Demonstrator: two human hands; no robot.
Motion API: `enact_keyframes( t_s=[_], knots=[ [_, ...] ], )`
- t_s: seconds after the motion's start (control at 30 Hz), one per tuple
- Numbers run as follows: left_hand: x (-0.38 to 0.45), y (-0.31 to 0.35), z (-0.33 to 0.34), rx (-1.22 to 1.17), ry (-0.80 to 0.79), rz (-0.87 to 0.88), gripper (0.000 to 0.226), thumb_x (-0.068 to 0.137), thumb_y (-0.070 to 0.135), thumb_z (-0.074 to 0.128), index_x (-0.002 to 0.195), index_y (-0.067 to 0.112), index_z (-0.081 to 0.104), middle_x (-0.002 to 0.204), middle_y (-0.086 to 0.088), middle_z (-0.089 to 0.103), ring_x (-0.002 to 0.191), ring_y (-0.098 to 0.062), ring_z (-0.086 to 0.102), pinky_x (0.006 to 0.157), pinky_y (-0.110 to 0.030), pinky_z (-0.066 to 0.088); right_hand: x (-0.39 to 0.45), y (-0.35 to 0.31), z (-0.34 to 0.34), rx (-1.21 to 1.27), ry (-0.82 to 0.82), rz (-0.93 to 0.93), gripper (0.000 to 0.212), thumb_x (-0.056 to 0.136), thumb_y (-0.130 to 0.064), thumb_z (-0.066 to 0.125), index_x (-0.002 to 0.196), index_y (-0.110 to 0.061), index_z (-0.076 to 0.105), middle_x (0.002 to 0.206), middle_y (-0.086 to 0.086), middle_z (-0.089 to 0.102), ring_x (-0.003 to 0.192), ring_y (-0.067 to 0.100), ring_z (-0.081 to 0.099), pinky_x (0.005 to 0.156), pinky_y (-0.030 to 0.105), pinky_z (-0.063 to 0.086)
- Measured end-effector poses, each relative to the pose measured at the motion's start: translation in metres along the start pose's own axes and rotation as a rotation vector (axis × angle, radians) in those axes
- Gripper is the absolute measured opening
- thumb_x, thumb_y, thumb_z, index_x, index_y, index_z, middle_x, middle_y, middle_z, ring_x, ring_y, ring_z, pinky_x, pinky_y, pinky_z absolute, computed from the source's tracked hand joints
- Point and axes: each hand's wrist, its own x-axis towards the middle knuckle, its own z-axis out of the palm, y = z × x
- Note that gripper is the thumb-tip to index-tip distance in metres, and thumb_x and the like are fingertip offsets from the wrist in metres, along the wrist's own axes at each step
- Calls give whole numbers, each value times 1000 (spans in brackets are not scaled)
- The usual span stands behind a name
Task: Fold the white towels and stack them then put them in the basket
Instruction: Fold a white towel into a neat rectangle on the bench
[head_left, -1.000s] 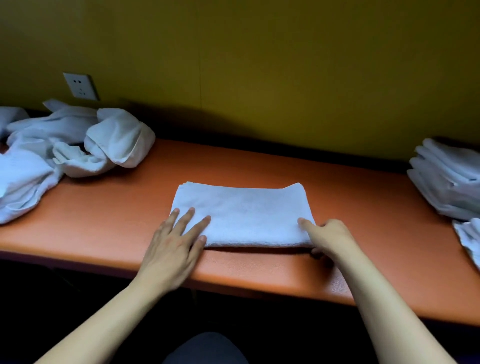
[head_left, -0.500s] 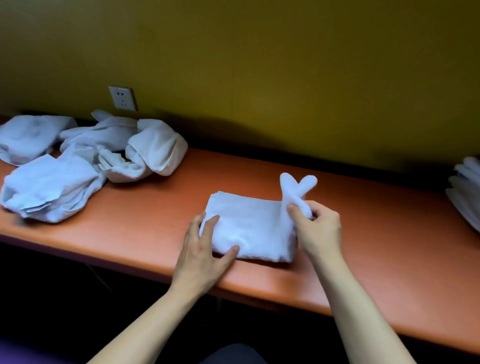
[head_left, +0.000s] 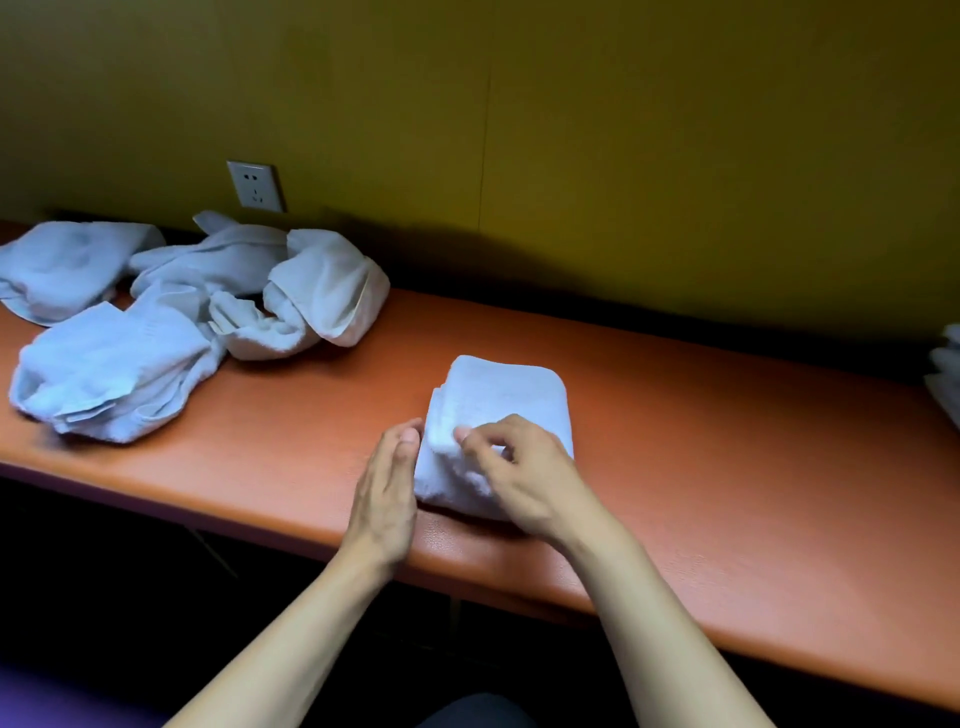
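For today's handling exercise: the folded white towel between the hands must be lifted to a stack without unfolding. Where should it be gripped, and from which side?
Probably take the folded towel by its two short sides, one hand each, palms pressing inward. The left hand already stands edge-on against its left side; the right hand rests on top. The layered edges appear to show at the left, so squeezing there should keep them together.

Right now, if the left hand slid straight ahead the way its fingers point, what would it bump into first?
Nothing soon, it seems. The left hand lies flat against the folded towel, fingers pointing along its left edge toward the wall. Bare orange counter lies ahead, then the wall, though depth is hard to judge.
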Motion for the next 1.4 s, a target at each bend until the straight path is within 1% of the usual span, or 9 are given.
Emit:
enact_keyframes(
  t_s=[0.1,0.2,0.3,0.4,0.6,0.73,0.9,1.17,1.4],
  knots=[
    [-4,20,2,44,-2,-29,73,80,80,35,127,29,60,129,11,62,125,-9,55,108,-35,41,-1,12,-18,143,261,96,37,101,-42,47,96,-22,77,100,-8,69,98,12,62,79,23,42],
    [4,39,7,152,-18,-148,45,87,63,55,117,30,57,121,11,62,118,-13,56,94,-30,42,-3,40,-32,-124,480,274,20,95,-40,51,95,-24,63,94,-3,66,94,25,60,75,33,44],
    [13,48,11,502,-19,-220,37,88,47,59,116,23,57,115,1,64,112,-26,58,89,-36,46,-5,57,-32,-150,373,484,29,93,-46,51,102,-20,59,100,4,68,93,28,59,73,33,42],
    [18,44,15,694,-48,-237,41,85,43,60,112,12,61,111,-9,67,107,-35,60,87,-38,49,-5,58,-22,-40,297,448,32,93,-44,56,103,-15,65,98,4,71,94,28,65,74,33,47],
    [0,59,22,387,-39,-373,33,79,28,77,104,15,59,95,-6,71,84,-27,69,61,-30,48,-23,56,-26,323,264,405,21,87,-31,67,77,-13,64,71,-2,66,66,19,62,63,31,47],
    [-22,69,48,128,-48,-411,43,72,23,79,107,18,54,98,-11,71,75,-30,71,57,-33,55,-43,60,-44,357,294,426,15,85,-29,59,89,-16,64,86,-1,70,81,21,66,69,32,50],
    [-51,90,95,74,-18,-248,48,80,13,71,120,21,46,97,-4,67,78,-19,67,57,-28,45,-84,66,-92,353,313,358,13,91,-29,59,99,-19,61,97,-4,67,86,16,64,68,29,49],
    [-101,154,190,73,-229,40,59,85,17,67,132,42,41,105,8,64,94,-10,63,68,-29,48,-162,93,-196,383,548,375,27,87,-37,65,110,-24,60,108,-6,67,97,11,66,77,30,54],
    [-141,187,278,98,-432,234,55,87,32,63,132,54,41,106,4,68,95,-21,65,80,-38,51,-232,130,-284,305,765,383,30,87,-29,71,115,-22,64,106,-11,69,101,7,65,82,24,51]
  ],
)
